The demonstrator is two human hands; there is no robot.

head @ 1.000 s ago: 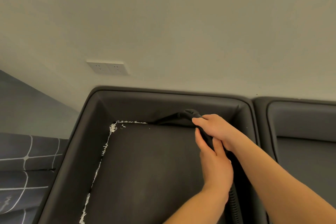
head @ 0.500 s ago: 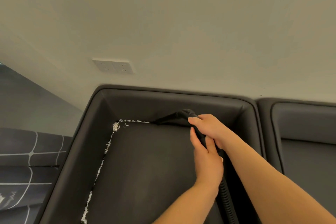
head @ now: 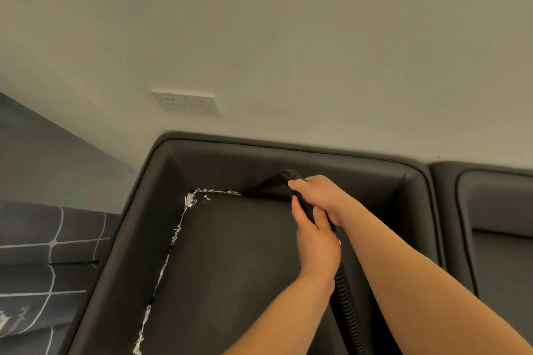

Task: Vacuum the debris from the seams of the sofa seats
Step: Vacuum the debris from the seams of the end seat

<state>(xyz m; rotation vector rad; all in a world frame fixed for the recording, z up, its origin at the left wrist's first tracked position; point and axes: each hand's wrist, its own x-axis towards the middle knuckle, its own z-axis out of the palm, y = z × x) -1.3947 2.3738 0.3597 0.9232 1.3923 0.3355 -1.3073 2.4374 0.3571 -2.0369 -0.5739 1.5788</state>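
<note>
A dark grey sofa seat [head: 230, 268] fills the lower middle. White shredded debris [head: 176, 232] lines its left seam and the left part of the back seam, with a clump at the far left corner [head: 190, 200]. A black vacuum nozzle [head: 269, 186] lies along the back seam, its tip touching the end of the debris line. My right hand [head: 320, 196] grips the nozzle's bend from above. My left hand [head: 315, 239] wraps the tube just below it. A ribbed black hose [head: 346, 305] runs down toward the bottom edge.
The raised sofa backrest and left armrest [head: 115, 253] wall in the seat. A second seat [head: 501, 253] adjoins on the right. A double wall socket [head: 187, 102] sits above the backrest. Dark grey floor tiles [head: 43, 253] with white lines lie to the left.
The view has shifted slightly. Both hands and the nozzle have moved a little to the left along the back seam, and the debris line there is shorter at its right end.
</note>
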